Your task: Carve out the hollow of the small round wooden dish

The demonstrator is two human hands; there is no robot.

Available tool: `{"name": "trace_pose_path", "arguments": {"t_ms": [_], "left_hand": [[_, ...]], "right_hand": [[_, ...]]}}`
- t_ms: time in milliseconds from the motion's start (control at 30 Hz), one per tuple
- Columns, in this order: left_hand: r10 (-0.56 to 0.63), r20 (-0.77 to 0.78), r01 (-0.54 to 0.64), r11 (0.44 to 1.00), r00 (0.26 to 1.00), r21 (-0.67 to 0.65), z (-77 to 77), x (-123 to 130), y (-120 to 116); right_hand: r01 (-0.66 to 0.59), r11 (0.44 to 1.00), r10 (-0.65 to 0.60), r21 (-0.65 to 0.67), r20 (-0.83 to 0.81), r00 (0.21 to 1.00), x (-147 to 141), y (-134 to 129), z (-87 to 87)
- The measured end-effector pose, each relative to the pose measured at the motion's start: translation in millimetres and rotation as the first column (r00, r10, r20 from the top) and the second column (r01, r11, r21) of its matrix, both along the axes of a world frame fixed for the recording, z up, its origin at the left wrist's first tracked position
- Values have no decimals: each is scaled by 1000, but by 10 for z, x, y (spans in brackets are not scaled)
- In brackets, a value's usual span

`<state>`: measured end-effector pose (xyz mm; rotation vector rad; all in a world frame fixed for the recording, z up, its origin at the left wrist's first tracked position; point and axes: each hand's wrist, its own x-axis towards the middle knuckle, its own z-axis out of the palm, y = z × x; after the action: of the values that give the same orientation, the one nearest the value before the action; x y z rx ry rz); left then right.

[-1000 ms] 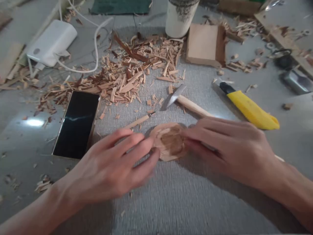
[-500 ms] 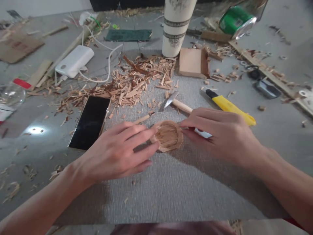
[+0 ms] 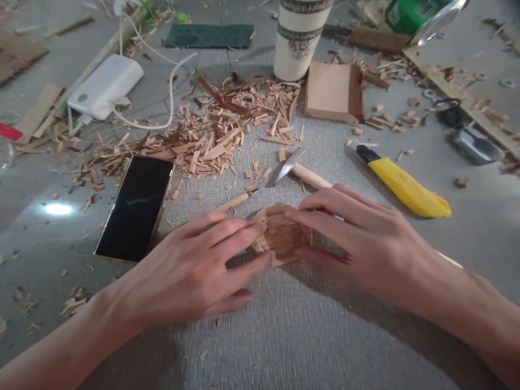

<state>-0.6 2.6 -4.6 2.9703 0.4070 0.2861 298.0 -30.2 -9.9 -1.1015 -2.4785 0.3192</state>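
A shallow carved wooden dish point(image 3: 286, 235) with a faceted rim lies on the grey mat between my hands. My left hand point(image 3: 203, 265) has its index and middle fingertips at the dish's left rim, with the thumb off it. My right hand point(image 3: 361, 244) reaches over the right side, its thumb and index finger on the dish. Just beyond lie a hammer point(image 3: 311, 176) with a wooden handle and a small carving tool point(image 3: 238, 201), partly behind my left fingers. A pale stick-like end point(image 3: 449, 259) shows beside my right wrist; the rest is hidden.
Wood chips point(image 3: 215, 141) are heaped beyond the hands. A phone point(image 3: 136, 208) lies left, a yellow cutter knife point(image 3: 406, 184) right. Further back are a white power bank point(image 3: 106, 86) with cable, a paper cup point(image 3: 300, 43), a square wooden tray point(image 3: 329, 111) and a green can point(image 3: 418, 19).
My right hand has shifted from pinching the dish's right edge to lying further over it. My left hand stays at the left rim. The view has tilted down and closer.
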Motion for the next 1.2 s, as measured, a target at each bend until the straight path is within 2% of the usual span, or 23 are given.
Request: {"name": "trace_pose_path", "arguments": {"t_ms": [333, 833, 1200], "left_hand": [[20, 33, -19, 1000, 999, -8, 6, 38, -36], [50, -12, -51, 988, 999, -144, -69, 43, -72], [45, 19, -42, 990, 999, -137, -111, 60, -90]], "right_hand": [[33, 996, -31, -79, 29, 999, -43, -42, 37], [19, 994, -11, -105, 69, 998, -70, -83, 84], [34, 977, -23, -209, 55, 998, -72, -83, 121]]}}
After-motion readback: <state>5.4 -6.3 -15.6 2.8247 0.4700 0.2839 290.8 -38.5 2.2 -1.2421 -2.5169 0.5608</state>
